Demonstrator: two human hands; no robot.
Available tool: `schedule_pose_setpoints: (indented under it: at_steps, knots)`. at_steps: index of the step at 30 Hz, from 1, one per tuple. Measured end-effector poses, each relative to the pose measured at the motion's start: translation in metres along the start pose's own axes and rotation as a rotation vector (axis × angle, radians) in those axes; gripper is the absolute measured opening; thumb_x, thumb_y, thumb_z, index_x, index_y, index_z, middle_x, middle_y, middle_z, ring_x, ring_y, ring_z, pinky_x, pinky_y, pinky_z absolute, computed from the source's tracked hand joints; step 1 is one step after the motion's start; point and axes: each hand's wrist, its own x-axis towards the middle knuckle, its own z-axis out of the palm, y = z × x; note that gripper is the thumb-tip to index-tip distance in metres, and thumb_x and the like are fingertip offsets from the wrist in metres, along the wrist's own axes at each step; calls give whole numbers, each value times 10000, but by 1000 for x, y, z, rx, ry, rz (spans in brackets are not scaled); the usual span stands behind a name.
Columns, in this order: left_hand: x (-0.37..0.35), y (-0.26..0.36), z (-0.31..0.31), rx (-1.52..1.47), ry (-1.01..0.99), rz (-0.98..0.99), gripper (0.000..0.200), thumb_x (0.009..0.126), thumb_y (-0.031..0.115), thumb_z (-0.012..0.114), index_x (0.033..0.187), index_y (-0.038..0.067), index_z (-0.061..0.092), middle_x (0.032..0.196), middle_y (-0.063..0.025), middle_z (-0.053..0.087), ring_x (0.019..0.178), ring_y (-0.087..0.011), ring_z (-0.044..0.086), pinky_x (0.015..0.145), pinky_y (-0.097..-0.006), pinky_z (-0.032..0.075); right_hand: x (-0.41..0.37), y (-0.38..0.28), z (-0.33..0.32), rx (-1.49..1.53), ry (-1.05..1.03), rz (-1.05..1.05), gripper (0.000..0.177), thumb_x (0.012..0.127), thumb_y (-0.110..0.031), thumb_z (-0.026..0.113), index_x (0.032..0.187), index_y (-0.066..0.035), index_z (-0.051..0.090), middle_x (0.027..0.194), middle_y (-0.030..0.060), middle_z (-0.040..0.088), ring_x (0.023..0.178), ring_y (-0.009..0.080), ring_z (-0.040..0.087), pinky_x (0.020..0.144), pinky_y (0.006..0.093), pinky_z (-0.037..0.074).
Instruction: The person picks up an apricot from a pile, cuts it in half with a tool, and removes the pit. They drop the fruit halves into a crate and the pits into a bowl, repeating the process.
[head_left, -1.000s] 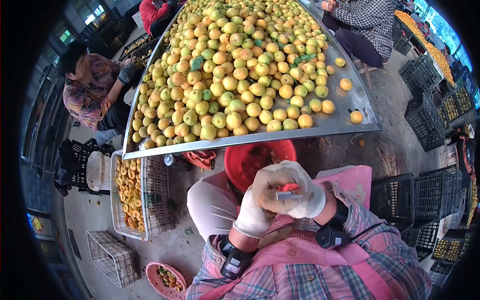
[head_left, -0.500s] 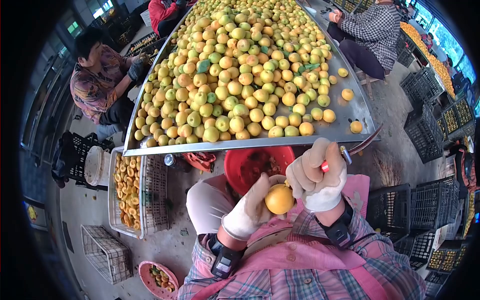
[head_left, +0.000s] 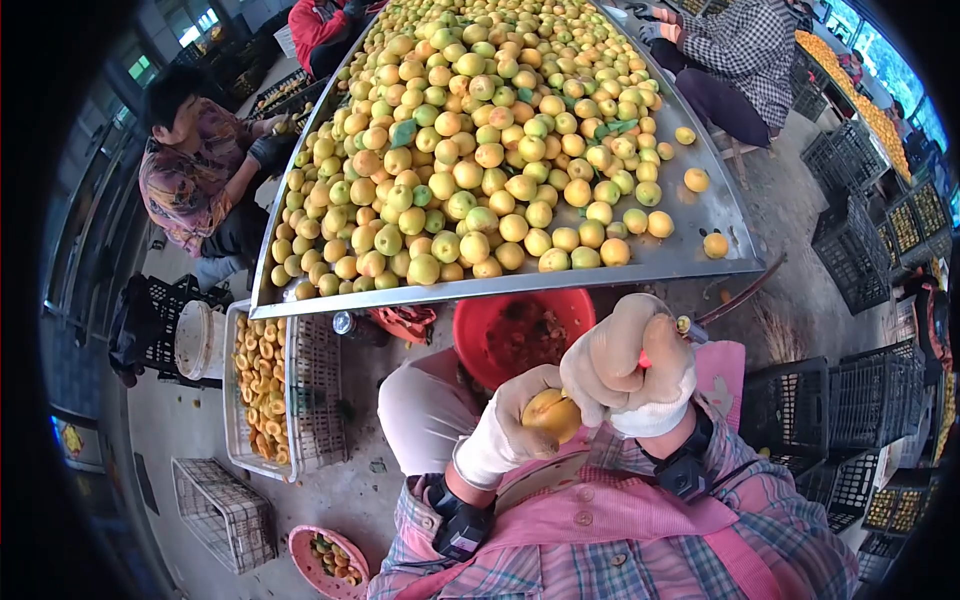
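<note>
In the head view, my left hand (head_left: pixel 512 425), in a pale work glove, is closed round a yellow apricot (head_left: pixel 551 415). A dark line, like a cut, runs across the fruit's upper side. My right hand (head_left: pixel 630 360), gloved the same way, is closed in a fist right beside the apricot. From that fist sticks out a knife (head_left: pixel 714 313) with a bit of red handle, a metal collar and a slim curved end pointing up and right; the grip hides the rest. Below both hands lies my pink apron (head_left: pixel 600 510). A red basin (head_left: pixel 470 335) stands just beyond them.
Ahead, a metal table (head_left: pixel 690 240) bears a heap of apricots (head_left: pixel 470 150). At left stand a white crate (head_left: pixel 318 400) of halved fruit, a grey crate (head_left: pixel 225 510) and a pink basket (head_left: pixel 300 555). Black crates (head_left: pixel 785 415) stand at right. People sit along both table sides.
My hands have come closer together, the right fist moving left against the apricot. The fruit has turned and now shows a dark line. The view has shifted slightly.
</note>
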Motion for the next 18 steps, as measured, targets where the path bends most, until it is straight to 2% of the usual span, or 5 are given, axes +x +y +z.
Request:
schedule_pose_setpoints:
  at_steps: [3, 9, 13, 15, 18]
  knots:
    - [1, 4, 4, 26, 13, -19, 676, 701, 474, 815, 1110, -3, 566, 981, -23, 607, 867, -91, 540, 773, -228, 440, -2, -3, 4, 113, 68, 104, 439, 966, -392, 541, 691, -54, 495, 469, -3, 386, 388, 135, 397, 408, 277, 337]
    - [-1, -4, 11, -35, 88, 68, 494, 855, 439, 671, 1078, 8, 579, 978, -16, 614, 850, -84, 550, 737, -239, 446, -4, -6, 11, -33, 156, 226, 272, 929, -218, 595, 737, -29, 553, 580, 10, 511, 440, 74, 449, 429, 226, 335]
    - [0, 2, 19, -72, 219, 13, 404, 844, 336, 691, 1060, 13, 582, 974, -63, 632, 825, -158, 600, 730, -278, 471, -4, -4, 13, -137, 175, 247, 220, 877, -183, 629, 728, -28, 579, 643, 9, 554, 512, 66, 507, 480, 220, 360]
    - [3, -5, 12, 984, 268, 563, 353, 746, 155, 703, 1048, 17, 579, 966, -135, 626, 797, -294, 618, 739, -339, 488, -5, -6, 13, -165, 177, 265, 175, 839, -135, 643, 713, -32, 579, 648, 8, 562, 533, 78, 524, 517, 240, 391]
    - [4, -1, 13, 876, 210, 522, 492, 585, 101, 752, 1036, 22, 572, 956, -180, 595, 831, -398, 585, 773, -400, 486, -12, -4, 11, -226, 191, 205, 157, 808, -119, 663, 705, -39, 576, 654, 12, 571, 559, 101, 556, 534, 251, 413]
